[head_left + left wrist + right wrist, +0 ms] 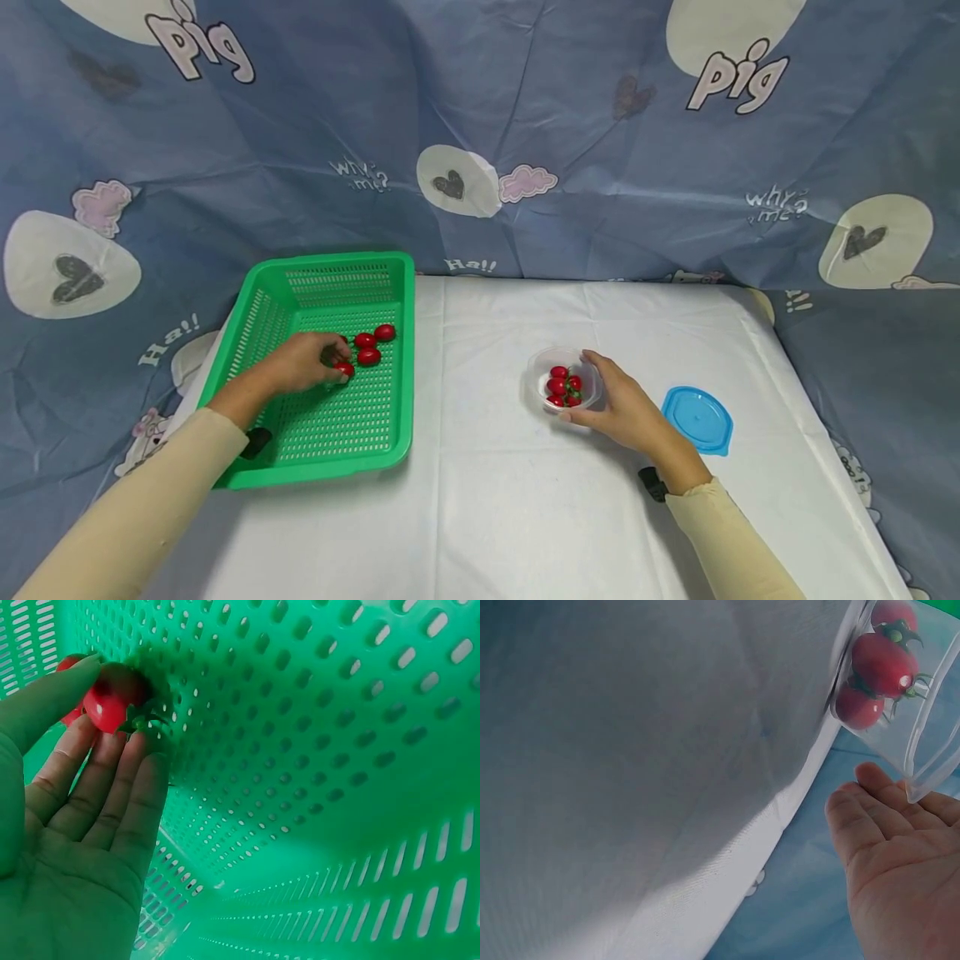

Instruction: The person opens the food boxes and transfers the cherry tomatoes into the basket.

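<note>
In the head view my left hand (303,362) reaches into a green plastic basket (407,375). Its thumb and fingers pinch a red cherry tomato (112,697) with a green stem, low in the basket. Several other cherry tomatoes (368,357) lie just right of that hand. On the right, my right hand (618,404) holds a small clear plastic container (536,367) by its side, thumb at the near edge and fingers at the far edge. Inside the container sit several cherry tomatoes (885,666) with green stems.
A blue lid (697,419) lies on the white tablecloth (480,517) to the right of my right hand. Behind the table hangs a blue printed cloth (480,100), which also shows along both sides.
</note>
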`<state>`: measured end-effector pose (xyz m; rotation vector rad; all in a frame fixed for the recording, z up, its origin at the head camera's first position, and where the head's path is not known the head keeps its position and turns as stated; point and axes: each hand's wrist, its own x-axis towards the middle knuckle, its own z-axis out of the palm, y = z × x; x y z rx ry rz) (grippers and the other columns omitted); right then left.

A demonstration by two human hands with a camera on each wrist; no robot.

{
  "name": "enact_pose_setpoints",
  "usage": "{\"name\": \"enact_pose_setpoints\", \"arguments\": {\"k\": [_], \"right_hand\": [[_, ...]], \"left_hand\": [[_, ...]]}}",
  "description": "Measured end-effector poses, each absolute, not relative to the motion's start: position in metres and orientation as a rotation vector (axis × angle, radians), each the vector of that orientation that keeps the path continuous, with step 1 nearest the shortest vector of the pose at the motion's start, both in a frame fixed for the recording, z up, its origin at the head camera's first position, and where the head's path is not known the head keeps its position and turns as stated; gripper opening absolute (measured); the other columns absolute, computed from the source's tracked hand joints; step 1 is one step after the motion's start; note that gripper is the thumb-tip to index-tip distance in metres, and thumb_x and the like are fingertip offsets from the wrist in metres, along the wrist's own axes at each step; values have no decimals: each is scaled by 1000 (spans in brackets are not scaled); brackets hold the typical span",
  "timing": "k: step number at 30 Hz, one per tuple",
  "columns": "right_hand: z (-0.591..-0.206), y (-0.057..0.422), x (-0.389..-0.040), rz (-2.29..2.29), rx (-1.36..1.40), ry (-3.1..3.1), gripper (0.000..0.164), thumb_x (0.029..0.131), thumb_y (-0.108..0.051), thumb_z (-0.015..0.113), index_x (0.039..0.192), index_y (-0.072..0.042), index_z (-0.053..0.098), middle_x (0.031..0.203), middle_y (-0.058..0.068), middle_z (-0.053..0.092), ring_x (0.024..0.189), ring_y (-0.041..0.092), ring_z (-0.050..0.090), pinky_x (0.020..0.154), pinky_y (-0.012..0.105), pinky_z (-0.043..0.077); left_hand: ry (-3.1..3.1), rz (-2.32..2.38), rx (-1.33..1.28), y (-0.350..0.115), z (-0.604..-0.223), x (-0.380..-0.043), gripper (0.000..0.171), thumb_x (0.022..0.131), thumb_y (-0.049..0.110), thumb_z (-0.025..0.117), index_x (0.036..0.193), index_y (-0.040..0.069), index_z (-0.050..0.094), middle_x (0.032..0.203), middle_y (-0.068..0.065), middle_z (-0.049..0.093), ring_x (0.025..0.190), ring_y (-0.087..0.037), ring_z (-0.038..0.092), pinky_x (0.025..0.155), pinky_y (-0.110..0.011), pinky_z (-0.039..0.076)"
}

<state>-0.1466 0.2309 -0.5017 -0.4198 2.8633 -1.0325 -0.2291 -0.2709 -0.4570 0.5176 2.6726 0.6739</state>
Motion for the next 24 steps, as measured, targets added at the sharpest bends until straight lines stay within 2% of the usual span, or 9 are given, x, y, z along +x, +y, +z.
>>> {"name": "enact_pose_setpoints", "arguments": {"k": [5, 12, 20, 24], "right_hand": [[-502, 231, -147, -1034, -427, 2866, 108, 70, -67, 73, 150, -10, 28, 147, 9, 40, 136, 28, 36, 106, 52, 35], [-502, 231, -147, -1045, -422, 2863, 109, 69, -67, 73, 150, -10, 29, 147, 9, 40, 136, 29, 36, 106, 53, 35], [-500, 231, -147, -1054, -400, 2848, 108, 69, -67, 73, 151, -13, 28, 148, 8, 40, 136, 28, 36, 106, 52, 35], [-500, 231, -146, -1052, -386, 2844, 108, 70, -67, 73, 151, -14, 27, 148, 8, 39, 137, 28, 35, 106, 53, 34]], "left_hand": [[2677, 671, 483, -268, -449, -232, 34, 85, 18, 75, 113, 2, 63, 105, -10, 66, 98, -28, 61, 80, -43, 51], [2724, 711, 530, -253, -417, -240, 36, 89, 23, 70, 117, 2, 62, 111, -15, 65, 101, -30, 60, 84, -47, 50], [2792, 858, 551, -226, -386, -247, 34, 92, 34, 65, 117, 11, 63, 111, -5, 65, 102, -23, 60, 87, -45, 48], [2789, 931, 563, -205, -371, -248, 38, 94, 42, 60, 120, 14, 62, 113, -2, 64, 104, -21, 59, 88, -43, 47]]}}
